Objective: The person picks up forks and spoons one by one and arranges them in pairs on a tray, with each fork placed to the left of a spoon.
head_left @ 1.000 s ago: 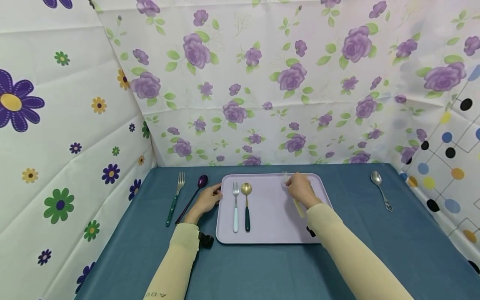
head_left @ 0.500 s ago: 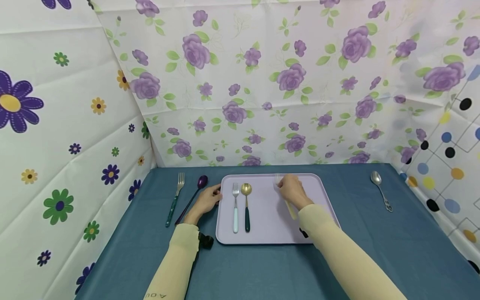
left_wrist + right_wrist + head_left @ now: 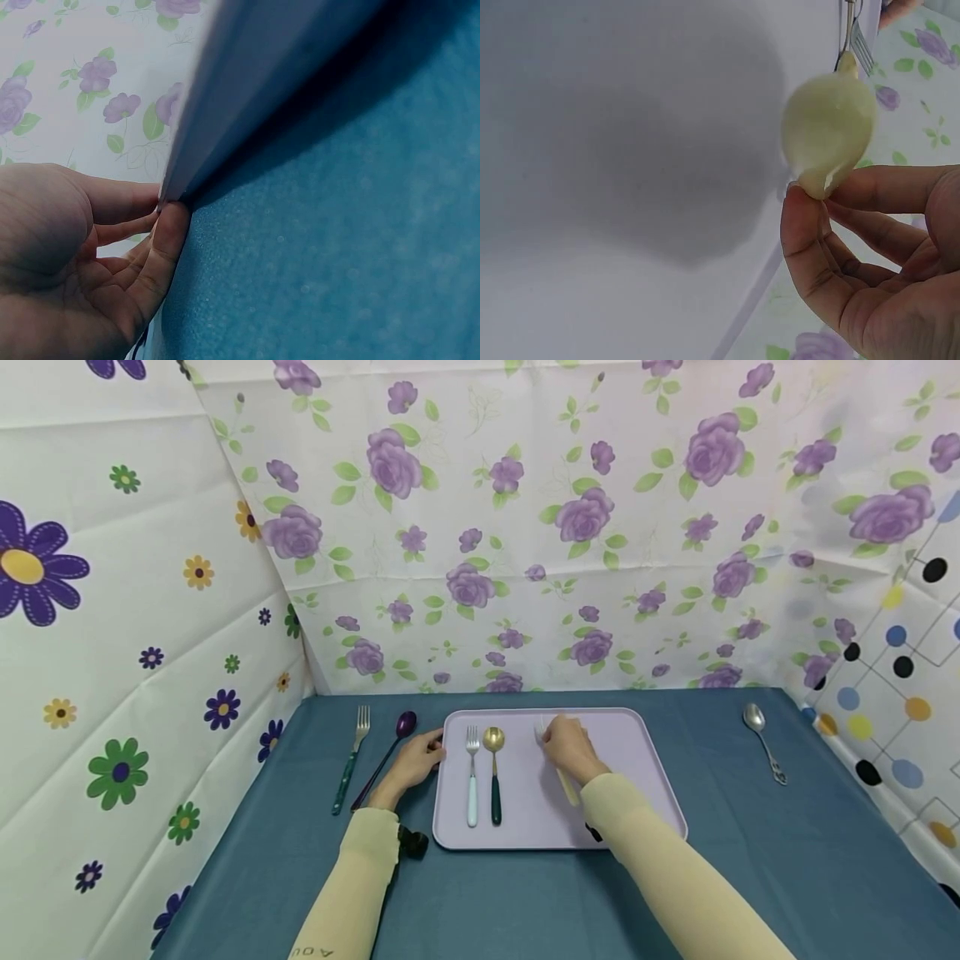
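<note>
In the head view my left hand (image 3: 414, 760) is at the left rim of a pale lilac tray (image 3: 525, 835). Its thumb and fingers pinch the tray's edge (image 3: 184, 150) in the left wrist view. Over the tray, my right hand (image 3: 573, 747) pinches a fork with a cream handle (image 3: 567, 787); its tines point toward the back wall. That handle (image 3: 829, 127) looks large and blurred in the right wrist view. To the left on the tray lie a fork with a pale blue handle (image 3: 472, 797) and a gold spoon with a dark green handle (image 3: 495, 797), side by side.
Left of the tray, a green-handled fork (image 3: 347, 777) and a dark purple spoon (image 3: 405, 723) lie on the blue cloth (image 3: 510, 910). A silver spoon (image 3: 765, 743) lies far right. Flower-patterned sheets (image 3: 525, 535) stand behind the table.
My right hand has slid left across the tray with the cream-handled fork, closer to the gold spoon. The left hand has stayed at the rim.
</note>
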Demonstrator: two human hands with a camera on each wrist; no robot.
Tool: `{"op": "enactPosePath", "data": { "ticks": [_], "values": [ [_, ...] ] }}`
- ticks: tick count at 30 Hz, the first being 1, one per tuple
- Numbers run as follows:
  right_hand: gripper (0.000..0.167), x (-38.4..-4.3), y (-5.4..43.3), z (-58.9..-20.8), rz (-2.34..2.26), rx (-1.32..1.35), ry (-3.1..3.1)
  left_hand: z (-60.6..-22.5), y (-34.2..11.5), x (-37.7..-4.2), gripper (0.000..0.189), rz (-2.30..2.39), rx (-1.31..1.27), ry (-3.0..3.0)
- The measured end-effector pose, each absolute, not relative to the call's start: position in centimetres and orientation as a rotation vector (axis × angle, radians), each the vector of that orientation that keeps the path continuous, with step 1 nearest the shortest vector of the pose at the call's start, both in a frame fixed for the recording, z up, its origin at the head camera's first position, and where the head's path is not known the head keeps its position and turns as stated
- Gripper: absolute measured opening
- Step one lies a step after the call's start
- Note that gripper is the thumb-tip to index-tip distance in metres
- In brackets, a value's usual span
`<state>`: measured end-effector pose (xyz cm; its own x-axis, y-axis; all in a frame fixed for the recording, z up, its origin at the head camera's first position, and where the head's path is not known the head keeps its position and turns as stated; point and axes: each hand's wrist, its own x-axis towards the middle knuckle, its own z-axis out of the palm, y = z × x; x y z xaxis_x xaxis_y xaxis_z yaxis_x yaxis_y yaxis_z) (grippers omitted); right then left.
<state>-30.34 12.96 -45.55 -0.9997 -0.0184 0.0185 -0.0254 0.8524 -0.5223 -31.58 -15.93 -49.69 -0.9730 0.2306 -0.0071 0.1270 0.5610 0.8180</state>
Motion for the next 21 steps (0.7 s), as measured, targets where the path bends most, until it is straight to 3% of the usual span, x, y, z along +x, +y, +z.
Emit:
{"op": "enactPosePath", "data": {
  "ticks": [21],
  "values": [
    [0.017,-30.1,10.6,-46.3,0.890,0.018,-3.081,-49.7,-15.9,-31.7,0.049,1.394,0.323,2.679]
  ]
}}
